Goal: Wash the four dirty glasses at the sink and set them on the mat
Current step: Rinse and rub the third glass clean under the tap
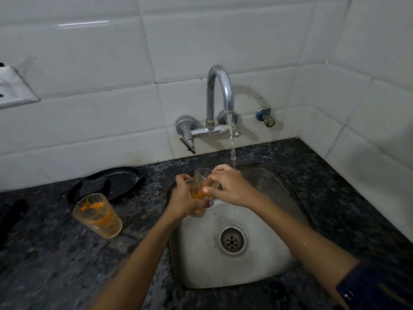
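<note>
While water runs from the tap (pixel 220 95), both hands, left (pixel 184 198) and right (pixel 232 189), clamp a stained glass (pixel 199 189) over the sink (pixel 257 269); tilting its mouth into the stream should rinse better.

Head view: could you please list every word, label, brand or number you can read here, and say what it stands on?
None can be read.
Glass held in both hands: no print, only orange residue.
Glass on the counter: no print.
Tap: no brand visible.
Switch plate on the wall: no legible marking.
</note>
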